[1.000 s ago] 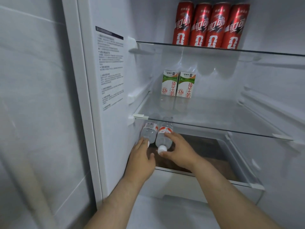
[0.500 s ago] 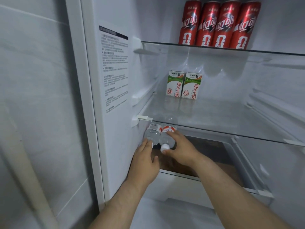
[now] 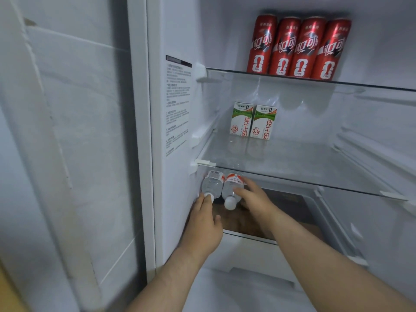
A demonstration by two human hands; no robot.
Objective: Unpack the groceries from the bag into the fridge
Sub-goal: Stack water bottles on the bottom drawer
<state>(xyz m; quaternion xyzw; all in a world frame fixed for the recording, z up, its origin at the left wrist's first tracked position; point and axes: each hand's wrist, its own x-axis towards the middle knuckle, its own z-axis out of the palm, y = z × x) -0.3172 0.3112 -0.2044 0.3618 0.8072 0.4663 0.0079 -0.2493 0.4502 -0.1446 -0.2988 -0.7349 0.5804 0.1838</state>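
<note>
Inside the open white fridge (image 3: 175, 221), two small clear plastic water bottles with red-and-white labels lie on their sides, touching each other, in the compartment under the lower glass shelf (image 3: 292, 163). They are at that compartment's left end, white caps pointing out toward the front edge. The left water bottle (image 3: 211, 186) lies just beside the fridge's left inner wall, and the right water bottle (image 3: 230, 190) lies against its right side. What they lie on cannot be made out.

The left hand (image 3: 203, 224) reaches in with its fingers straight and pressed together; the fingertips (image 3: 203, 199) touch the left water bottle's cap, while the thumb (image 3: 217, 218) sticks out to the right, touching nothing. The right hand (image 3: 254, 199) holds the right water bottle from its right side: the thumb (image 3: 237, 190) curls over the clear body and the forefinger (image 3: 248, 181) reaches along the label. Its other fingers are hidden, so how they lie cannot be told.

Below the hands is the white plastic drawer (image 3: 252, 246), a brown surface showing inside it. Two green-and-white milk cartons (image 3: 252, 120) stand side by side at the lower glass shelf's back edge, toward its left. Four tall red drink cans (image 3: 299, 47) stand in a row at the back of the upper glass shelf (image 3: 371, 85). A white printed sticker (image 3: 177, 106) is on the left inner wall.
</note>
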